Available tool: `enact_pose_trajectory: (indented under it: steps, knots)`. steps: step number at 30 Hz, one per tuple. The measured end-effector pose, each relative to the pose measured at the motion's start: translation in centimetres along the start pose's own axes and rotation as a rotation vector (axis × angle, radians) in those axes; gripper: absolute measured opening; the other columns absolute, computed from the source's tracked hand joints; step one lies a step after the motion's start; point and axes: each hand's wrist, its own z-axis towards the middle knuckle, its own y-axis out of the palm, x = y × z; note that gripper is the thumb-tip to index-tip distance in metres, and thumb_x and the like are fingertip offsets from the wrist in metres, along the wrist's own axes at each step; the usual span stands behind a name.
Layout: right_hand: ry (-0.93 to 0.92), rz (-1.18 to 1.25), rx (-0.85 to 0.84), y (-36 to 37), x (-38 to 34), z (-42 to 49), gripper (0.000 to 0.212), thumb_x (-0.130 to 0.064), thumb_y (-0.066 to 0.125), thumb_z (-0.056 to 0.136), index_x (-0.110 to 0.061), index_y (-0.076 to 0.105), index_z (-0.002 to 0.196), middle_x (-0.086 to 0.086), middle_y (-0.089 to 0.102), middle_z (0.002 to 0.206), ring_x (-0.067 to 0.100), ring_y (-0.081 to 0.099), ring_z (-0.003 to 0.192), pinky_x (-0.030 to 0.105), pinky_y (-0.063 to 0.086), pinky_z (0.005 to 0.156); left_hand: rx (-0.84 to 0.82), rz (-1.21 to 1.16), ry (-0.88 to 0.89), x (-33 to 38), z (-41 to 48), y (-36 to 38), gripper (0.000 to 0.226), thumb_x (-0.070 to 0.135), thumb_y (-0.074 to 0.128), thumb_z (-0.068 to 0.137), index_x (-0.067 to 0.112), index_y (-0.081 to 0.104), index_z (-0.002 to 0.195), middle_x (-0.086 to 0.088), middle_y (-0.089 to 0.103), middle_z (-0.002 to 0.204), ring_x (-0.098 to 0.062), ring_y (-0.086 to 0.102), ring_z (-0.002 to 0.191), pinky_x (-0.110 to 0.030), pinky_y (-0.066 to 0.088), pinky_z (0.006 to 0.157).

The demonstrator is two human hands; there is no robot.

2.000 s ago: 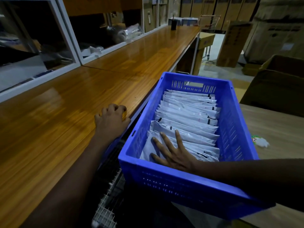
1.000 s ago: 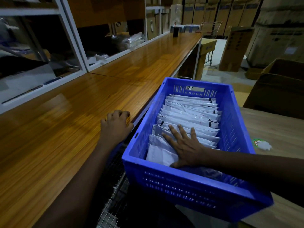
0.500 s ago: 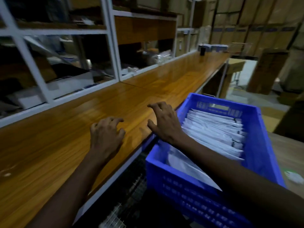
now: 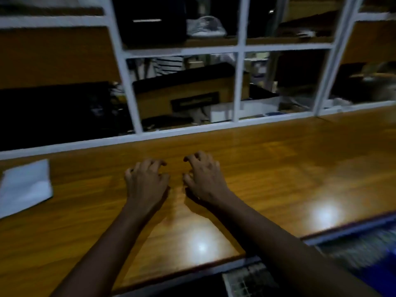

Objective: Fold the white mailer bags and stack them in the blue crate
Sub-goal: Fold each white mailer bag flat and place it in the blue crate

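Head view is showing the left grip (image 4: 147, 181) and right grip (image 4: 203, 179) resting on the counter (image 4: 278, 168), loosely curled, holding nothing. The white mailer bag (image 4: 25, 185) is lying toward the counter's left end, nearer the left grip; the blue crate (image 4: 381, 273) is sitting off its near-right corner.

Wooden counter (image 4: 278, 168): glossy, spans my view left to right | white-framed glass partition (image 4: 236, 82): along its far edge | brown box (image 4: 182, 97): behind glass | wire mesh (image 4: 246, 281): near, below counter edge
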Motion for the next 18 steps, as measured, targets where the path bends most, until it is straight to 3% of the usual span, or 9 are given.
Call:
enact_pose_trajectory:
  steps: [7,13,16,18]
  knots:
    - [-0.072,0.03,-0.052,6.9,-9.8,4.3,0.047,-0.041,0.053,0.09,-0.024,0.049,0.133,0.008,0.051,0.132,0.03,0.048,0.117,0.046,0.042,0.091,0.045,0.173,-0.196,-10.7,-0.1,-2.5,0.038,0.041,0.051,0.095,0.027,0.056,0.13,-0.003,0.054,0.133,-0.025,0.045,0.123,-0.047,0.028,0.103]
    - [-0.148,-0.048,-0.202,10.8,-11.9,5.9,0.059,-0.046,0.049,0.092,-0.024,0.038,0.145,0.012,0.04,0.144,0.035,0.038,0.128,0.051,0.037,0.1,-0.094,0.341,-0.357,-19.0,1.1,-2.5,0.05,0.044,0.05,0.092,0.02,0.052,0.136,-0.016,0.041,0.147,-0.041,0.03,0.137,-0.061,0.021,0.109]
    - [-0.127,-0.067,-0.202,11.4,-11.5,6.5,0.06,-0.05,0.045,0.092,-0.025,0.037,0.145,0.012,0.041,0.141,0.034,0.042,0.124,0.049,0.039,0.098,-0.166,0.343,-0.517,-21.1,2.1,-2.4,0.054,0.052,0.047,0.093,0.022,0.048,0.138,-0.023,0.012,0.161,-0.052,0.002,0.145,-0.072,0.0,0.109]
    - [-0.125,-0.058,-0.211,11.6,-11.4,6.4,0.059,-0.051,0.042,0.092,-0.025,0.036,0.144,0.011,0.043,0.137,0.034,0.043,0.121,0.048,0.04,0.096,-0.276,0.286,-0.617,-21.5,2.6,-2.3,0.062,0.059,0.035,0.097,0.023,0.036,0.148,-0.025,0.003,0.162,-0.054,0.0,0.144,-0.07,0.001,0.111]
